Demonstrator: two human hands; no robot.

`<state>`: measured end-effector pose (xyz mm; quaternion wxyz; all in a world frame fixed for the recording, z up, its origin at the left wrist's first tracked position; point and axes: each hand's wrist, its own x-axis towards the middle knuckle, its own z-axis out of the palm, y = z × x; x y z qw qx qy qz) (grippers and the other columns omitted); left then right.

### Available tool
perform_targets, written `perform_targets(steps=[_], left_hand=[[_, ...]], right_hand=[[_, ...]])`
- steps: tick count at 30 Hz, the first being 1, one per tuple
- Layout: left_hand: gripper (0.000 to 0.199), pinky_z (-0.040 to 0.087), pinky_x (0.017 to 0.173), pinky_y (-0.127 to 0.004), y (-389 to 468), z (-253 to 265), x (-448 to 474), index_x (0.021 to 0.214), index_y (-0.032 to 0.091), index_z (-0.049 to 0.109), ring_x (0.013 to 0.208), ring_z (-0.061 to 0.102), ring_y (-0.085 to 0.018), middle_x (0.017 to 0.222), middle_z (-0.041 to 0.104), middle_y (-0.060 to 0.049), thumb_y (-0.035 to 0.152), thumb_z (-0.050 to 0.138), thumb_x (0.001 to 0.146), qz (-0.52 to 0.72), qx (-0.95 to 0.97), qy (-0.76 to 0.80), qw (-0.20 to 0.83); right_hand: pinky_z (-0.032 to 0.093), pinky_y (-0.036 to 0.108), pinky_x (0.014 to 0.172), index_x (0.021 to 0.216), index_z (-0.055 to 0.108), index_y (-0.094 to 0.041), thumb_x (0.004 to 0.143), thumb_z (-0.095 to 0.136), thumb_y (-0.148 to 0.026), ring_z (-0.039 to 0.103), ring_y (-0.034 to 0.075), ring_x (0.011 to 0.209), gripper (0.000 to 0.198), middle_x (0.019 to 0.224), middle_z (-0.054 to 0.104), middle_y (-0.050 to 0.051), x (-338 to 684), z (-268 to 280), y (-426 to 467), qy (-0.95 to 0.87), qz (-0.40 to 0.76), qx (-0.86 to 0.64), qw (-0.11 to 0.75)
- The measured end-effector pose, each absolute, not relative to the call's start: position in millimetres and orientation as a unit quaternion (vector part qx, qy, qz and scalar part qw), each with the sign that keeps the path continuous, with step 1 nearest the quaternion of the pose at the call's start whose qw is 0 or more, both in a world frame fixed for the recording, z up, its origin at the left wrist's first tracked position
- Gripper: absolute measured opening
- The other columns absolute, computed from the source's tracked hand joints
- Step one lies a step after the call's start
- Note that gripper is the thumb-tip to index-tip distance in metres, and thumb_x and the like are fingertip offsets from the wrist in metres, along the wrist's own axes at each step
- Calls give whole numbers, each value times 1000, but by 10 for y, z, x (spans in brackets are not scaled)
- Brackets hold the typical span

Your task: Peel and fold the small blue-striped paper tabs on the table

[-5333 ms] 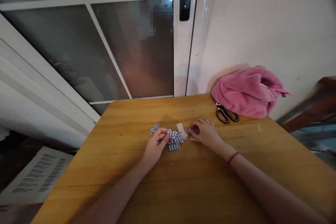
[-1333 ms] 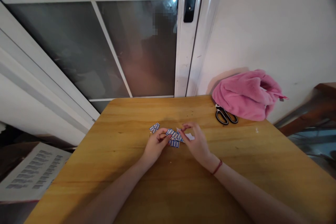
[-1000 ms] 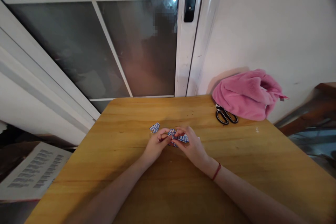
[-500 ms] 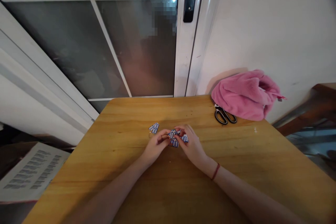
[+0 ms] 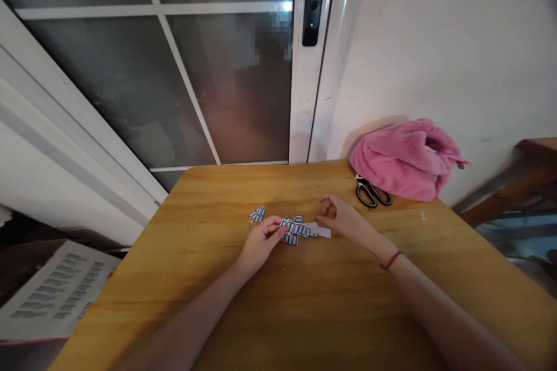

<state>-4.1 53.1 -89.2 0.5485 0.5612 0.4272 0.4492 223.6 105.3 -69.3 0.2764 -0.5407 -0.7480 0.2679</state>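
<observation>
Small white paper pieces with blue-edged strips (image 5: 301,229) lie in an overlapping cluster at the middle of the wooden table (image 5: 278,301). My left hand (image 5: 260,242) is at the cluster's left end, thumb and fingers pinched on one such paper piece (image 5: 284,224). To the right, my right hand (image 5: 343,220) hovers by a plain white paper piece (image 5: 324,232); its fingers are loosely curled and apart, with nothing visible in them. A few similar printed pieces (image 5: 258,213) lie separately beyond my left hand. Print on the pieces is too small to read.
Black-handled scissors (image 5: 373,192) lie at the back right, partly under a pink plush cloth (image 5: 404,159). A glazed door (image 5: 235,87) and a white wall (image 5: 435,40) border the table's far side. An open cardboard box (image 5: 56,290) stands below on the left.
My right hand has left the paper pieces and moved to the right, uncovering more of the cluster and the plain white piece. My left hand stays pinched at nearly the same spot.
</observation>
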Motion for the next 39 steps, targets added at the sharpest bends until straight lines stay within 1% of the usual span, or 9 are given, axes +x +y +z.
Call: perform_targets(steps=[3, 6, 15, 20, 27, 30, 33, 36, 39], left_hand=[[23, 46, 69, -25, 536, -889, -51, 83, 16, 57, 68, 58, -13, 74, 65, -1, 39, 58, 78, 457, 558, 424, 548], [25, 46, 67, -25, 543, -883, -51, 82, 16, 57, 66, 58, -13, 73, 65, -1, 40, 59, 77, 460, 557, 433, 539], [23, 45, 61, -22, 544, -891, -59, 75, 17, 55, 63, 54, -12, 66, 57, 2, 39, 61, 75, 470, 568, 456, 498], [25, 43, 60, -21, 534, -870, -48, 70, 17, 47, 61, 54, -10, 64, 52, 4, 36, 63, 73, 487, 555, 442, 509], [30, 43, 59, -21, 550, -859, -22, 74, 18, 41, 58, 53, -9, 61, 54, 6, 32, 67, 70, 515, 512, 413, 550], [33, 47, 61, -23, 559, -859, -24, 79, 19, 42, 59, 56, -10, 62, 56, 6, 32, 70, 67, 526, 493, 413, 557], [34, 50, 62, -24, 570, -875, -35, 82, 18, 47, 61, 58, -10, 66, 59, 5, 33, 72, 65, 522, 487, 427, 556], [33, 52, 64, -26, 581, -902, -45, 84, 16, 54, 64, 59, -11, 70, 61, 3, 32, 72, 64, 510, 488, 446, 551], [31, 54, 64, -28, 589, -925, -43, 81, 15, 58, 65, 61, -13, 71, 63, 1, 34, 73, 61, 511, 478, 455, 551]], right_hand=[[41, 25, 63, 101, 49, -16, 57, 72, -27, 55, 15, 72, 51, 83, 58, 1, 2338, -756, 1062, -773, 289, -533, 185], [40, 25, 61, 104, 48, -17, 61, 68, -20, 56, 14, 68, 47, 77, 60, -1, 2333, -790, 1035, -786, 317, -509, 150], [41, 24, 55, 86, 54, -19, 65, 63, -16, 58, 14, 63, 23, 69, 63, -1, 2273, -788, 1005, -775, 350, -510, 127], [40, 24, 57, 84, 53, -19, 58, 67, -14, 55, 14, 67, 30, 76, 62, 0, 2307, -735, 964, -801, 295, -505, 131], [39, 24, 56, 90, 55, -20, 56, 66, -9, 56, 15, 65, 37, 73, 62, -1, 2323, -717, 936, -776, 322, -535, 82], [37, 24, 53, 86, 56, -19, 58, 64, -12, 56, 15, 62, 30, 69, 61, -1, 2276, -685, 895, -764, 316, -556, 85], [35, 24, 51, 74, 56, -17, 63, 65, -23, 54, 15, 60, 15, 69, 61, 2, 2208, -678, 866, -757, 274, -583, 109], [36, 25, 54, 71, 56, -16, 61, 68, -35, 55, 17, 65, 25, 73, 61, 5, 2155, -719, 869, -758, 227, -597, 128], [36, 23, 54, 73, 57, -15, 58, 71, -26, 55, 15, 64, 23, 70, 61, 3, 2134, -762, 895, -768, 237, -581, 127]])
